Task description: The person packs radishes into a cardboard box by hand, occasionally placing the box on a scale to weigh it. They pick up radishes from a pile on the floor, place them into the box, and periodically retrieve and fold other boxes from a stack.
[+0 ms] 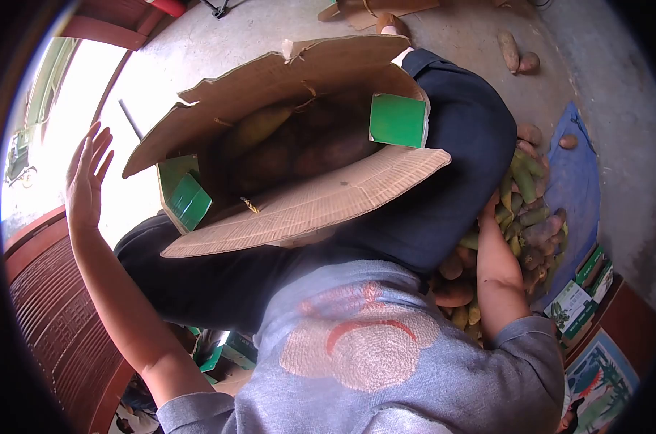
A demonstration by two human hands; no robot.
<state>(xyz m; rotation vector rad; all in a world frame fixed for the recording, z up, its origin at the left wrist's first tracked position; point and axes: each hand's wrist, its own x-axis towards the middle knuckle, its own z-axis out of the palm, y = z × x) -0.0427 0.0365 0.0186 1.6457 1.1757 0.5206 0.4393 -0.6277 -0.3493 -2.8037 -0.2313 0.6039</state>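
An open cardboard box (306,210) stands between my legs, its flaps spread. Inside, in shadow, lie a long yellow-green vegetable (256,132) and several reddish-brown round ones (328,152). My left hand (89,173) is raised at the left of the box, fingers spread, touching nothing. On the right, my right hand (490,210) reaches down beside my knee to a pile of green and brown vegetables (530,231). Its fingers are mostly hidden, so whether it holds anything does not show.
A blue sheet (577,188) lies under and beside the pile. Loose brown tubers (509,52) rest on the floor at the upper right. Green-and-white cartons (572,309) stand at the lower right. A dark red wooden panel (60,311) is on the left.
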